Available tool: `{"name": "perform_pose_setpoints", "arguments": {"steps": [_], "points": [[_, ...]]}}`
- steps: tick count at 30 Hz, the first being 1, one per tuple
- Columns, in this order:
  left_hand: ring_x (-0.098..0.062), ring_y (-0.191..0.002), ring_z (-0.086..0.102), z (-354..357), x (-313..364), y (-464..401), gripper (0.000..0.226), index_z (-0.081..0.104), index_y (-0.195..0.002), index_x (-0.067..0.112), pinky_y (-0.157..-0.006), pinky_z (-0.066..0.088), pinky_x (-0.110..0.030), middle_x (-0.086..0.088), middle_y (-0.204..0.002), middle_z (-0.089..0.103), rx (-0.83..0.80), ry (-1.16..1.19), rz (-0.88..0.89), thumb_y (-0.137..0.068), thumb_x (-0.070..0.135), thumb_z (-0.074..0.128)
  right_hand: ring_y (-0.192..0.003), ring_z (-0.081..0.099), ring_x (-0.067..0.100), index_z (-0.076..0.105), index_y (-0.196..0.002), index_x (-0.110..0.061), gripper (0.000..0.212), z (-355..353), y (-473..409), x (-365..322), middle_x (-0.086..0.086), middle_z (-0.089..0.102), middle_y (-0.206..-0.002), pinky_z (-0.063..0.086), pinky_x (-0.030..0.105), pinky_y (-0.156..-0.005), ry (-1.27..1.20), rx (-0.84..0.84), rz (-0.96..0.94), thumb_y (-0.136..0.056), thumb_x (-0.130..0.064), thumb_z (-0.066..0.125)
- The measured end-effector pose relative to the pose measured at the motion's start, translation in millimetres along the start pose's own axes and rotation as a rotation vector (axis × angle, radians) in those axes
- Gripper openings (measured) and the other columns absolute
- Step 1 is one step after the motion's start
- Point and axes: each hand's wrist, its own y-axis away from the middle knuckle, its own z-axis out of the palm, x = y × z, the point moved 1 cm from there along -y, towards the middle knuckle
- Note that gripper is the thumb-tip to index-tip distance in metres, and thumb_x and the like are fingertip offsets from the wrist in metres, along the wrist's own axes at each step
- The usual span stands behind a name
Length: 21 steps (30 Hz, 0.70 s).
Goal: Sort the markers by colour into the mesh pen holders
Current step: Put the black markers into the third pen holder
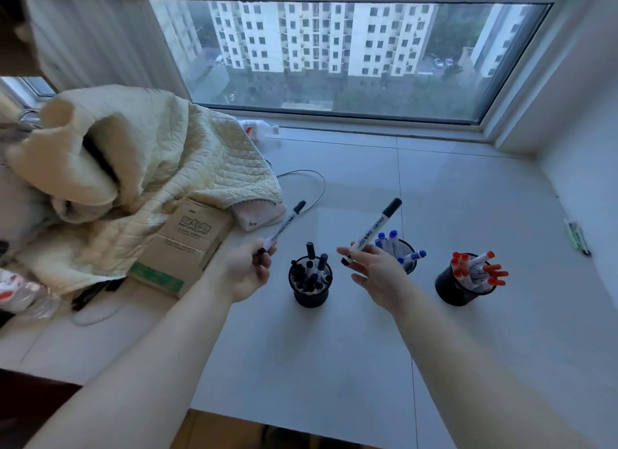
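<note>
Black wire-mesh holders [310, 295] stand on smooth pale stone sill [334, 348]; quilted cloth blanket [174, 161] drapes matt cardboard box [187, 244].

Three black mesh pen holders stand in a row on the pale tiled sill [334, 348]: left holder [310, 293], middle holder [408, 259] behind the right hand [378, 271], right holder [459, 290]; the brown cardboard box [182, 244] lies left.

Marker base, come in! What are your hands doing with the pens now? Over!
Left hand holds one black marker, right hand pinches another. Black holder between them, blue holder behind right hand. Nothing blocking. Over.
</note>
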Motion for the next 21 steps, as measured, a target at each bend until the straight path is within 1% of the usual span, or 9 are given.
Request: {"name": "perform_pose_setpoints", "arguments": {"steps": [2, 4, 7, 9, 11, 13, 15, 18, 21], "points": [[0.000, -0.050, 0.056, -2, -7, 2, 0.021, 0.063, -0.091, 0.015, -0.046, 0.041, -0.015, 0.008, -0.068, 0.063, -0.082, 0.108, 0.024, -0.097, 0.025, 0.045, -0.089, 0.057, 0.010, 0.055, -0.110, -0.014, 0.021, 4, -2, -3, -0.003, 0.067, -0.100, 0.041, 0.027, -0.072, 0.078, 0.053, -0.021, -0.089, -0.013, 0.058], [-0.001, -0.059, 0.062, -3, -13, 2, 0.016, 0.062, -0.093, 0.019, -0.057, 0.043, -0.020, 0.009, -0.069, 0.064, -0.114, 0.110, 0.054, -0.096, 0.024, 0.047, -0.078, 0.054, 0.010, 0.057, -0.101, -0.013, 0.017, 7, -4, -3, 0.002, 0.061, -0.092, 0.041, 0.024, -0.064, 0.138, 0.135, -0.055, -0.086, -0.008, 0.061], [-0.005, -0.077, 0.064, -5, -19, -2, 0.007, 0.056, -0.092, 0.024, -0.067, 0.043, -0.024, 0.007, -0.080, 0.065, -0.068, -0.007, 0.105, -0.095, 0.020, 0.051, -0.072, 0.054, 0.011, 0.058, -0.085, -0.014, 0.012, 10, -10, 2, 0.003, 0.058, -0.083, 0.042, 0.022, -0.059, 0.213, 0.207, -0.107, -0.084, -0.002, 0.057], [-0.009, -0.085, 0.064, -7, -20, -5, 0.009, 0.051, -0.089, 0.023, -0.070, 0.044, -0.026, 0.005, -0.086, 0.066, -0.024, -0.069, 0.141, -0.094, 0.016, 0.052, -0.071, 0.056, 0.010, 0.060, -0.084, -0.013, 0.013, 13, -15, 5, 0.002, 0.059, -0.079, 0.044, 0.022, -0.059, 0.225, 0.223, -0.133, -0.085, -0.002, 0.053], [-0.010, -0.086, 0.064, -10, -20, -11, 0.012, 0.047, -0.087, 0.022, -0.073, 0.046, -0.028, 0.003, -0.089, 0.067, 0.032, -0.137, 0.162, -0.094, 0.014, 0.052, -0.072, 0.057, 0.010, 0.062, -0.086, -0.013, 0.014, 16, -20, 10, 0.000, 0.060, -0.079, 0.045, 0.022, -0.059, 0.227, 0.240, -0.144, -0.086, -0.005, 0.050], [-0.010, -0.084, 0.064, -13, -19, -17, 0.009, 0.047, -0.088, 0.021, -0.077, 0.046, -0.030, 0.002, -0.091, 0.067, 0.097, -0.221, 0.184, -0.094, 0.016, 0.052, -0.073, 0.057, 0.011, 0.064, -0.086, -0.015, 0.016, 18, -27, 14, 0.001, 0.061, -0.081, 0.046, 0.024, -0.061, 0.253, 0.260, -0.145, -0.086, -0.008, 0.049], [-0.010, -0.084, 0.064, -15, -17, -24, 0.007, 0.050, -0.091, 0.019, -0.080, 0.046, -0.032, 0.003, -0.094, 0.067, 0.124, -0.285, 0.211, -0.096, 0.024, 0.048, -0.079, 0.060, 0.017, 0.065, -0.083, -0.018, 0.018, 19, -35, 19, 0.001, 0.063, -0.080, 0.052, 0.032, -0.068, 0.326, 0.286, -0.144, -0.086, -0.010, 0.048], [-0.012, -0.089, 0.063, -14, -16, -34, 0.017, 0.054, -0.089, 0.020, -0.082, 0.046, -0.033, 0.004, -0.097, 0.066, 0.090, -0.341, 0.228, -0.096, 0.033, 0.045, -0.091, 0.064, 0.024, 0.062, -0.077, -0.025, 0.019, 20, -42, 24, 0.000, 0.065, -0.080, 0.054, 0.044, -0.083, 0.400, 0.316, -0.161, -0.085, -0.012, 0.050], [-0.013, -0.093, 0.060, -14, -14, -44, 0.018, 0.059, -0.088, 0.020, -0.080, 0.047, -0.032, 0.002, -0.097, 0.063, 0.087, -0.396, 0.268, -0.095, 0.034, 0.049, -0.092, 0.065, 0.024, 0.059, -0.081, -0.024, 0.013, 23, -47, 28, 0.001, 0.066, -0.082, 0.053, 0.045, -0.086, 0.474, 0.315, -0.189, -0.086, -0.014, 0.053]]}}
